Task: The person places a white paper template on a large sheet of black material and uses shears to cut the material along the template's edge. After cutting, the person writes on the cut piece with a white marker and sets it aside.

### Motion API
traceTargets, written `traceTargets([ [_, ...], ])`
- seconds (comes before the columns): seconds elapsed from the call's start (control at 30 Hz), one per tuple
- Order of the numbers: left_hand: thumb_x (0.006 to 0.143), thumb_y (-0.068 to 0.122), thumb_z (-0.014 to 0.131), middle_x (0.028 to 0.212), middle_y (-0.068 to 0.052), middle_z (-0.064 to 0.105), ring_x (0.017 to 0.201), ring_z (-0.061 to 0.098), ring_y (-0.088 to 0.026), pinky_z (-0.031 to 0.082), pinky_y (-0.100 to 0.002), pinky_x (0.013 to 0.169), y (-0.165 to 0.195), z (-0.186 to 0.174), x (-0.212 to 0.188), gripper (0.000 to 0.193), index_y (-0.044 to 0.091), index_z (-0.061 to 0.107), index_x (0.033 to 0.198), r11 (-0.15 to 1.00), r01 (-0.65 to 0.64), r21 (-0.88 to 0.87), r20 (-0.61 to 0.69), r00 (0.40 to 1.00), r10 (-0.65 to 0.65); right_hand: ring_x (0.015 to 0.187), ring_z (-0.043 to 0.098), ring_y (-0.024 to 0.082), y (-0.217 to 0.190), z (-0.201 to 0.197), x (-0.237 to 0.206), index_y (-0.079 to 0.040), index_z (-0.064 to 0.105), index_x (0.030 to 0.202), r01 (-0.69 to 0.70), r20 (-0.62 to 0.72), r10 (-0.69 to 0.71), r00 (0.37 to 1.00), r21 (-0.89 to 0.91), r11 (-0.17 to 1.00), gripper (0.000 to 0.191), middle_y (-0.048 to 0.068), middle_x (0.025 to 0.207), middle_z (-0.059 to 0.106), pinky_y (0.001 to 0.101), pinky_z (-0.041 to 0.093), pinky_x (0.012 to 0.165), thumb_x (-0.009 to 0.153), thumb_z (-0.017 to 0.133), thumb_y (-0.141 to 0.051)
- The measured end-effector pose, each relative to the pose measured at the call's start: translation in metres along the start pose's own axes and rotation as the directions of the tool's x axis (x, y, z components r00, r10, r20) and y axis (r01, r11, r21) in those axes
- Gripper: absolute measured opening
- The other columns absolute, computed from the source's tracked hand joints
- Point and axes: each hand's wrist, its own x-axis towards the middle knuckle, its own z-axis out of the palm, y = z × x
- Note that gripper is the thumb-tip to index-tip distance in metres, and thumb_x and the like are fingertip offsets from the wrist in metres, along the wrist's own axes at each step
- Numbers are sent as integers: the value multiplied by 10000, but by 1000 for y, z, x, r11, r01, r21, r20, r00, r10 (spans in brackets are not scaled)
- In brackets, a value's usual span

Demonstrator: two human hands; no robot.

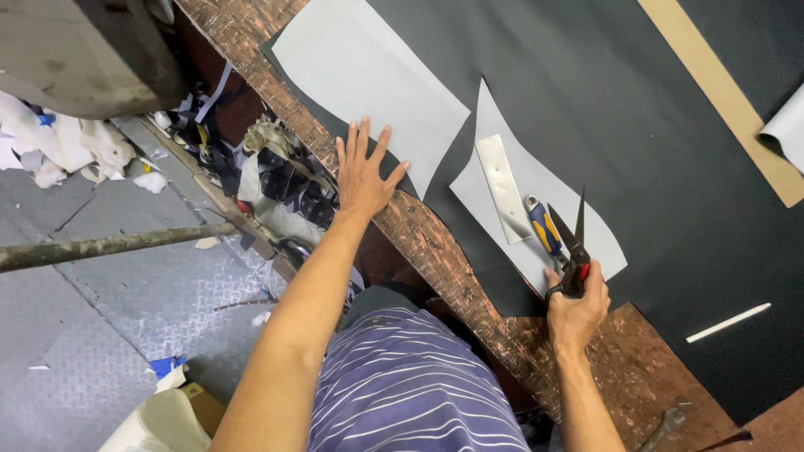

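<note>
Nearest us is our striped shirt (410, 385) at six o'clock; from it both bare arms reach up onto the worn, scored wooden table (469, 259); our left hand (364, 172) lies flat with fingers spread at about ten o'clock, pressing the edge of the dark sheet (603, 100) beside a pale grey pattern piece (368, 75), apparently to keep the sheet from sliding; our right hand (576, 305) at four o'clock is closed around the handles of black scissors (574, 243), blades parted and pointing toward twelve, over a second curved pale piece (536, 201); on that piece rest a flat metal strip (502, 186), likely as a weight, and a blue-and-yellow handled tool (544, 226); the sheet looks smooth and matte.
</note>
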Motion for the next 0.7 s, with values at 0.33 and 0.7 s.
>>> traceTargets([
  [0.33,947,611,637,1673,-196,201,1554,130,-379,83,-586,1257,4,0,-3,787,178,435,1573,999,30,11,27,999,-30,964,667,285,3,1,0,-64,627,1397,-19,-12,20,1000,70,997,585,137,1079,641,430,537,825,894,873,-232],
  [0.7,933,562,649,1639,-228,219,1532,145,-395,75,-602,1235,14,1,-2,773,135,450,1545,999,40,35,17,999,-41,1044,659,290,6,-10,-11,-19,607,1418,-98,-17,99,995,72,993,628,157,1116,633,428,541,886,896,872,-246],
])
